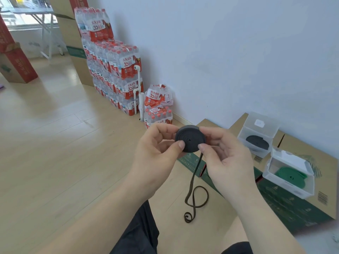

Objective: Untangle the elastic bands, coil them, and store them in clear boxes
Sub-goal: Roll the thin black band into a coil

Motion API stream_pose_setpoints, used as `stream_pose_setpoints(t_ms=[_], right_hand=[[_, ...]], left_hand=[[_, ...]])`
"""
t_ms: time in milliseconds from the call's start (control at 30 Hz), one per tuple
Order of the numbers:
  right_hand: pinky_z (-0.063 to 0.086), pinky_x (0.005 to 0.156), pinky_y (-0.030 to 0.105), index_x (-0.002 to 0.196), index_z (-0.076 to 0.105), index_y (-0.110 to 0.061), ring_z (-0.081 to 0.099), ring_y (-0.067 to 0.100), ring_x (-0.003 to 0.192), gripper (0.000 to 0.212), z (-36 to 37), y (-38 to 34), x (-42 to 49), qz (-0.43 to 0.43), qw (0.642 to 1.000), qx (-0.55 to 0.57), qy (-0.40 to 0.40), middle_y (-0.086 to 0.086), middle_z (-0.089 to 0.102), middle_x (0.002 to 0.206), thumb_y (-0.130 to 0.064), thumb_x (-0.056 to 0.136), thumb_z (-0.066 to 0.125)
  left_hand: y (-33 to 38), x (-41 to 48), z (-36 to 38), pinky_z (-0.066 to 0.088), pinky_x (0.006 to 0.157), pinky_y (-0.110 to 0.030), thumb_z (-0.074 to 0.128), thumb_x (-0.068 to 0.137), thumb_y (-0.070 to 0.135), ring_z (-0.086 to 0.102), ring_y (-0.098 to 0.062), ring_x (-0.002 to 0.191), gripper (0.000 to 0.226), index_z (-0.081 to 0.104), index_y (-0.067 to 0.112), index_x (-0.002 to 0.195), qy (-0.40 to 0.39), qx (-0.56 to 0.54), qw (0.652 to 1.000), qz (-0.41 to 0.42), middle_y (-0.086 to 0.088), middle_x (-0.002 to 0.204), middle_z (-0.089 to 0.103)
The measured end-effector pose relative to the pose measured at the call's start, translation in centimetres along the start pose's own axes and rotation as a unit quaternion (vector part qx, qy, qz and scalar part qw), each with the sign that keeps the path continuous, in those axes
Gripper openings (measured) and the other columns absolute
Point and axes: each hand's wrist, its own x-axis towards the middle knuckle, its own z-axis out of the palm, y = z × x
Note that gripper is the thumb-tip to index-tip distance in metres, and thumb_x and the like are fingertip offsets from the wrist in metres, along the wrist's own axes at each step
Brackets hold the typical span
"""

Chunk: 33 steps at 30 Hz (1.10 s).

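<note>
Both hands (194,151) pinched a tightly wound black elastic coil (189,139) between them, keeping it from unwinding while its loose tail (194,195) trailed below.

The black coil (189,140) is hiding the fingertips of the left hand (156,153) and the right hand (225,158) behind it. The right hand is covering the loose tail's (192,180) top. The cardboard cartons (293,208) are running off the right edge, blurring at the corner.
</note>
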Motion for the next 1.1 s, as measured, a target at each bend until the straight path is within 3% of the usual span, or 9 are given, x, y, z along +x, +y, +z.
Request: stream_pose_setpoints(t_ms=[167,267,400,533,667,767,867,967,1100], right_hand=[[0.047,0.084,0.015,0.106,0.079,-0.026,0.064,0.011,0.1,0.05,-0.9,0.3,1.3,-0.104,0.981,-0.16,-0.045,-0.008,0.065,0.102,0.015,0.089,0.056],[0.052,0.082,0.025,0.1,0.081,-0.024,0.064,0.013,0.098,0.047,-0.9,0.1,1.7,-0.145,0.966,-0.205,-0.068,-0.009,0.066,0.099,0.01,0.085,0.052],[0.049,0.078,0.007,0.09,0.076,-0.026,0.069,0.001,0.09,0.036,-1.1,-0.7,1.8,-0.036,0.994,-0.096,-0.033,-0.014,0.076,0.088,0.009,0.089,0.068],[0.058,0.084,0.018,0.096,0.073,-0.036,0.074,0.005,0.092,0.037,-0.9,-0.2,1.2,0.043,0.999,-0.008,-0.002,-0.017,0.078,0.095,0.0,0.088,0.077],[0.058,0.087,0.021,0.103,0.073,-0.04,0.074,0.008,0.098,0.048,-0.9,0.2,1.0,0.028,1.0,-0.002,0.002,-0.012,0.078,0.1,0.006,0.091,0.071],[0.051,0.084,0.015,0.107,0.077,-0.029,0.069,0.007,0.096,0.046,-1.1,0.3,1.4,-0.069,0.991,-0.117,-0.021,-0.012,0.074,0.1,0.012,0.09,0.066],[0.052,0.083,0.018,0.11,0.079,-0.018,0.066,0.013,0.094,0.045,-1.0,0.3,1.7,-0.157,0.963,-0.214,-0.044,-0.002,0.07,0.099,0.017,0.086,0.063],[0.053,0.086,0.018,0.103,0.077,-0.027,0.069,0.006,0.094,0.043,-0.9,-0.3,1.6,-0.146,0.97,-0.192,-0.036,-0.013,0.073,0.096,0.011,0.087,0.068],[0.055,0.079,0.015,0.093,0.072,-0.038,0.073,0.002,0.088,0.035,-0.9,-0.7,1.0,0.011,0.999,-0.032,0.003,-0.02,0.076,0.094,-0.004,0.087,0.079]], left_hand=[[-0.3,0.1,-0.1,0.058,0.08,-0.018,0.075,0.09,0.006,0.067,-0.002,0.105,0.031,0.064,0.025,0.111,-0.004,0.22,0.971,0.09,0.012,0.108,0.069],[0.0,0.2,0.0,0.058,0.079,-0.017,0.072,0.09,-0.001,0.069,-0.003,0.1,0.038,0.066,0.025,0.117,-0.032,0.23,0.964,0.129,0.014,0.102,0.071],[0.3,0.4,-0.1,0.06,0.076,-0.023,0.071,0.09,-0.004,0.069,-0.006,0.093,0.037,0.068,0.029,0.107,-0.024,0.206,0.973,0.099,0.012,0.092,0.072],[0.4,0.4,-0.1,0.063,0.079,-0.032,0.068,0.092,-0.005,0.07,-0.006,0.088,0.033,0.068,0.028,0.098,0.001,0.15,0.985,0.09,0.015,0.093,0.074],[-0.1,0.7,-0.3,0.063,0.084,-0.045,0.068,0.093,-0.005,0.072,-0.015,0.092,0.032,0.067,0.026,0.097,0.019,0.137,0.987,0.084,0.009,0.095,0.074],[-0.7,0.4,-0.5,0.061,0.081,-0.033,0.069,0.092,0.002,0.065,-0.005,0.1,0.035,0.059,0.028,0.114,-0.017,0.282,0.95,0.133,0.017,0.107,0.065],[-1.2,0.5,-0.7,0.059,0.084,-0.033,0.069,0.092,0.008,0.063,-0.006,0.105,0.043,0.053,0.026,0.128,-0.045,0.371,0.899,0.23,0.013,0.117,0.063],[-0.8,0.3,-0.3,0.059,0.078,-0.029,0.068,0.092,0.002,0.066,-0.005,0.098,0.04,0.06,0.033,0.116,-0.051,0.312,0.924,0.213,0.018,0.104,0.067],[-0.1,0.2,-0.3,0.063,0.079,-0.039,0.072,0.091,-0.002,0.072,-0.01,0.089,0.041,0.064,0.038,0.1,-0.003,0.16,0.982,0.101,0.016,0.097,0.073]])
